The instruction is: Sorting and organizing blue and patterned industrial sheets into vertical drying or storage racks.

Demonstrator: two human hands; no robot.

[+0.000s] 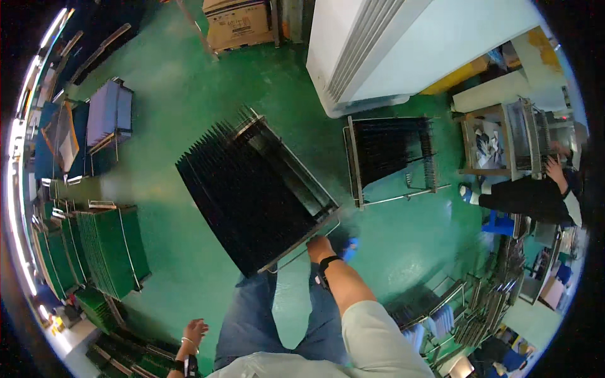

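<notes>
In front of my legs stands a metal-framed rack filled with a row of thin dark panels set on edge. My right hand is closed around the bar at the rack's near right corner, its arm stretched forward. Well away from the rack, low on the left, my left hand hangs with loosely bent fingers and nothing in it. A second rack, partly loaded with dark panels, stands to the right of the first.
A big white cabinet-like unit rises at the far right. Racks of green panels line the left side. Bare metal racks crowd the lower right. Another person is at the right edge. A cardboard box sits at the back.
</notes>
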